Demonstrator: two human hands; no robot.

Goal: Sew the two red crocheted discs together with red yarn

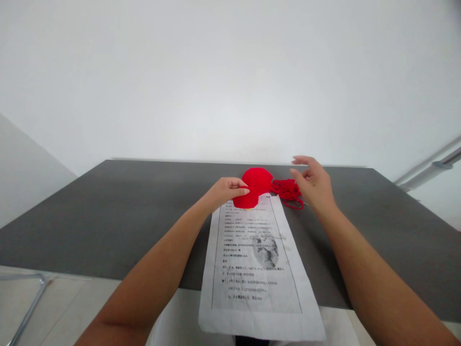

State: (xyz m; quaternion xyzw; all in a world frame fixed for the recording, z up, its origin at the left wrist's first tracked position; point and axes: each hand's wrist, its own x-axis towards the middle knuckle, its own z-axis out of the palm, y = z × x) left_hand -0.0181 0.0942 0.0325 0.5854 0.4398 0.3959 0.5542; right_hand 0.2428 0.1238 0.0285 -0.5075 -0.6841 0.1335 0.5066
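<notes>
My left hand (234, 189) pinches the lower left part of a red crocheted piece (258, 181) between thumb and fingers. The piece has a rounded upper part and a smaller lower lobe, and it hangs over the top of a printed sheet (252, 269). My right hand (312, 181) is raised to the right, thumb and forefinger apart, with nothing visible between them. Just left of it lies a loose tangle of red yarn (287, 189). A small thin shiny thing (305, 203) shows by the yarn, too small to name.
The dark grey table (144, 216) reaches back to a white wall (216, 72). The sheet overhangs the table's front edge and carries lines of text and a grey picture. Metal tubing (32, 298) stands at the lower left, and a pale bar (428, 173) at the right.
</notes>
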